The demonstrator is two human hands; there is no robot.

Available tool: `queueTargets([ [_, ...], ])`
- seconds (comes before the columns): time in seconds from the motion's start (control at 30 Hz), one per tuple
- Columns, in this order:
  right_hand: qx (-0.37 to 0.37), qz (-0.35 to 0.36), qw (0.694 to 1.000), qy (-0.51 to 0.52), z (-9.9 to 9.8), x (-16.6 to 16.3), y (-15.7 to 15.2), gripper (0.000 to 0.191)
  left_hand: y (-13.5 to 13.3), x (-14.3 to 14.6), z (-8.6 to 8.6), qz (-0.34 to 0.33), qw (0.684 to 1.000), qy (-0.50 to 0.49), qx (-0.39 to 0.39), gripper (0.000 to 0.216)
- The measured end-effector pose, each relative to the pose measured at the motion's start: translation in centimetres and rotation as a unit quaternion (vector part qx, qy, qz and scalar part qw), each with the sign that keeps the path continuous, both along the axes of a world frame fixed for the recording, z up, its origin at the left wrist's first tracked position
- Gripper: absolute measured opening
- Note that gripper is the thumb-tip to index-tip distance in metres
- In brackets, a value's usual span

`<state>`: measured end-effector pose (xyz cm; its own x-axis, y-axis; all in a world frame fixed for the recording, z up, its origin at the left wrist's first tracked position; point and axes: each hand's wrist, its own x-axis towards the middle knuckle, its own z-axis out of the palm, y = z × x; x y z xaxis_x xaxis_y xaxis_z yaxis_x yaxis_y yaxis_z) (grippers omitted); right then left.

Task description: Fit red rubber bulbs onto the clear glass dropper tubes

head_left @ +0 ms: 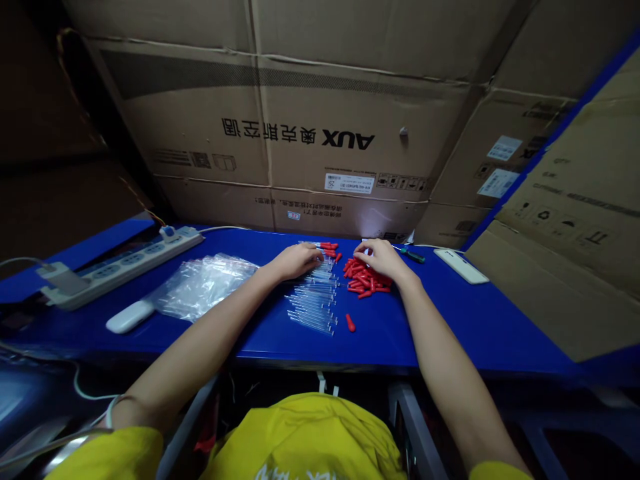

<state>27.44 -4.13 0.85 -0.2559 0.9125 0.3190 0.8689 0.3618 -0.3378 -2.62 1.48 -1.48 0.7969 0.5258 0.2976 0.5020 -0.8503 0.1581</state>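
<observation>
A row of clear glass tubes [313, 303] lies side by side on the blue table [450, 327]. My left hand [296, 260] rests on the far end of that row, fingers curled down over the tubes. Right of the tubes is a heap of small red caps [366, 280]. My right hand [376, 257] lies on top of the heap with its fingers bent into the caps; what they pinch is hidden. A few red caps [329, 247] lie beyond my left hand, and one lone cap [351, 323] sits near the table's front edge.
A pile of clear plastic bags [203, 283] lies left of the tubes, with a white oblong object [130, 317] and a power strip [120, 265] further left. A green-handled tool [413, 255] and a white remote-like object [461, 265] lie at right. Cardboard boxes [320, 140] wall the back and right.
</observation>
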Motion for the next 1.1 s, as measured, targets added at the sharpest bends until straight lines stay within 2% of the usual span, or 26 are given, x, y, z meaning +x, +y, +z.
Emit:
queueTargets([
  [0.27, 0.04, -0.028, 0.987, -0.151, -0.2, -4.4, 0.0, 0.036, -0.3, 0.1, 0.1, 0.0, 1.0, -0.013, -0.003, 0.027],
  [0.4, 0.023, -0.017, 0.976, -0.217, 0.0, -6.7, 0.2, 0.034, -0.4, 0.2, 0.2, 0.019, 1.0, -0.017, 0.013, 0.028],
  [0.5, 0.02, -0.041, 0.969, -0.244, -0.2, -7.6, 0.5, 0.03, -0.3, 0.2, 0.1, 0.068, 0.996, -0.045, 0.025, 0.028],
  [0.63, 0.037, -0.077, 0.966, -0.245, -0.8, -8.0, 1.0, 0.028, 0.1, 0.1, -0.2, 0.158, 0.982, -0.095, 0.032, 0.03],
  [0.73, 0.041, -0.087, 0.964, -0.249, -1.0, -8.1, 1.1, 0.029, 0.4, 0.0, -0.5, 0.175, 0.978, -0.113, 0.027, 0.028],
  [0.93, 0.047, -0.079, 0.967, -0.239, -0.4, -8.0, 0.8, 0.025, 0.2, 0.1, -0.7, 0.157, 0.98, -0.12, 0.029, 0.025],
  [1.1, 0.111, -0.037, 0.978, -0.172, 0.4, -7.1, 0.1, 0.025, -0.1, 0.3, -0.5, 0.114, 0.982, -0.14, 0.065, 0.03],
])
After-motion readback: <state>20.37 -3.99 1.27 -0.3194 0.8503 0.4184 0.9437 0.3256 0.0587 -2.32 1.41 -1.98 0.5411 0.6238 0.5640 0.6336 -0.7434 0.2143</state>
